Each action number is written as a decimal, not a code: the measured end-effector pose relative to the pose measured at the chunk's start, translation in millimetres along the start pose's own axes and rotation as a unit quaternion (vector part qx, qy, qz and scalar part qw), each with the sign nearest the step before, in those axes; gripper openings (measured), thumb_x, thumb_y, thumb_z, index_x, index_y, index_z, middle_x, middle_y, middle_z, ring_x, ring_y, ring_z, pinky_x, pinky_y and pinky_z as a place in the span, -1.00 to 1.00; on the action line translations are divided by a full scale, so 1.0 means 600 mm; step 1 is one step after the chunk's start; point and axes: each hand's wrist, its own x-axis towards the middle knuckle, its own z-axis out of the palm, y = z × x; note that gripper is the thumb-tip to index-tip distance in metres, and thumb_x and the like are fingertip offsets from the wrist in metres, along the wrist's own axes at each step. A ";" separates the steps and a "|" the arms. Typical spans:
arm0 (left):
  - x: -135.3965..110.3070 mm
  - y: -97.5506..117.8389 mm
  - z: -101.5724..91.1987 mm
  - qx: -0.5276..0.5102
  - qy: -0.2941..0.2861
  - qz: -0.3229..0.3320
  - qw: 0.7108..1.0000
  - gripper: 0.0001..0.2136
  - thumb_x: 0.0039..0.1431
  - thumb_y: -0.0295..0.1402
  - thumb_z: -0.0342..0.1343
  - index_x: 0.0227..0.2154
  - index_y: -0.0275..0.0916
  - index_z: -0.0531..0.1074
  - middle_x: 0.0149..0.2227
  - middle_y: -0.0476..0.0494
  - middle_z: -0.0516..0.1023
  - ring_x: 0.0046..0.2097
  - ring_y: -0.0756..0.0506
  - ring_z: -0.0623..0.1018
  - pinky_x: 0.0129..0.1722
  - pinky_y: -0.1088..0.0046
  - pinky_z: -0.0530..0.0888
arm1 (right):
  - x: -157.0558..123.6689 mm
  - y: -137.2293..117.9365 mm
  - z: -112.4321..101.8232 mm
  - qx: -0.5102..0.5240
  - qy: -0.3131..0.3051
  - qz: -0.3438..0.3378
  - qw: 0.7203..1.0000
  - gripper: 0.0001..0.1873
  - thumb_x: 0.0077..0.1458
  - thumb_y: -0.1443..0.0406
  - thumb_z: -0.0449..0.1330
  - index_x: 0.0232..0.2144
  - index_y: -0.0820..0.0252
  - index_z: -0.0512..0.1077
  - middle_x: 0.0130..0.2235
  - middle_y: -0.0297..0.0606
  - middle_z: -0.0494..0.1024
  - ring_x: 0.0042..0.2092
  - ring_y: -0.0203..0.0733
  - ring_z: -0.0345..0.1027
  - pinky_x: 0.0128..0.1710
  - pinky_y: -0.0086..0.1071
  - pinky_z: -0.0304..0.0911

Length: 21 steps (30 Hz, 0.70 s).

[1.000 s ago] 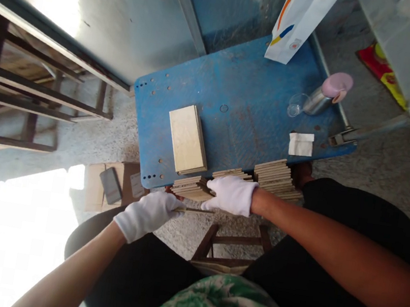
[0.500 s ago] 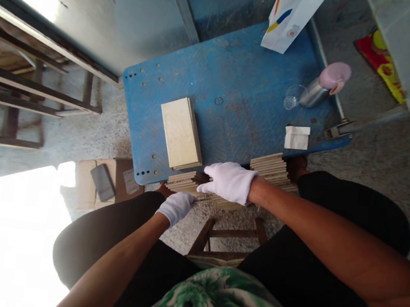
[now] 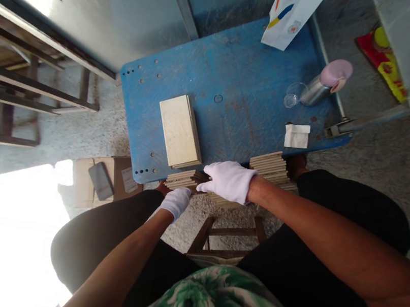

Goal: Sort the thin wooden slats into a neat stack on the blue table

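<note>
Right hand flat on thin stiff wood slats at desk's 6 o'clock edge – left hand pinching beneath; probably light, snappable – grab edges.

A small workshop is shown. A worn blue metal bench with drilled holes along its left edge is set on a rough concrete floor. Thin wooden boards are stacked in fanned piles along its near edge, and a neat stack is laid near its left edge. Bare wooden frames are seen to the left, beside sheet-metal panels. White work gloves are worn.
</note>
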 end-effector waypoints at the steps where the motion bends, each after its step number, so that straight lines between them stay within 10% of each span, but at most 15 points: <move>1: 0.000 0.000 -0.001 0.005 0.001 -0.006 1.000 -0.71 0.24 -0.29 -0.01 -0.13 -0.31 0.51 -0.23 -0.37 0.59 -0.13 -0.21 0.58 -0.07 0.27 0.45 | 0.000 0.000 0.000 0.000 0.000 -0.001 1.000 -0.47 0.15 -0.01 0.10 -0.11 0.35 0.47 -0.10 0.03 0.56 -0.09 0.07 0.45 -0.21 -0.30 0.27; 16: -0.070 0.015 -0.086 -0.114 0.085 0.029 0.989 -0.65 0.22 -0.11 0.00 -0.01 -0.05 0.47 -0.08 -0.13 0.59 -0.03 -0.15 0.55 -0.06 0.39 0.43 | -0.003 -0.003 -0.004 -0.006 -0.008 -0.002 1.000 -0.49 0.16 -0.01 0.08 -0.17 0.33 0.49 -0.15 0.03 0.57 -0.13 0.06 0.47 -0.26 -0.30 0.28; 21: -0.042 0.006 -0.155 -0.203 0.231 -0.104 0.946 -0.52 0.14 0.01 0.04 0.04 -0.11 0.44 -0.02 -0.16 0.56 -0.02 -0.20 0.53 0.01 0.31 0.43 | 0.000 -0.005 0.001 -0.011 -0.015 0.009 1.000 -0.51 0.13 0.00 0.11 -0.17 0.32 0.48 -0.16 0.02 0.57 -0.14 0.08 0.47 -0.25 -0.27 0.31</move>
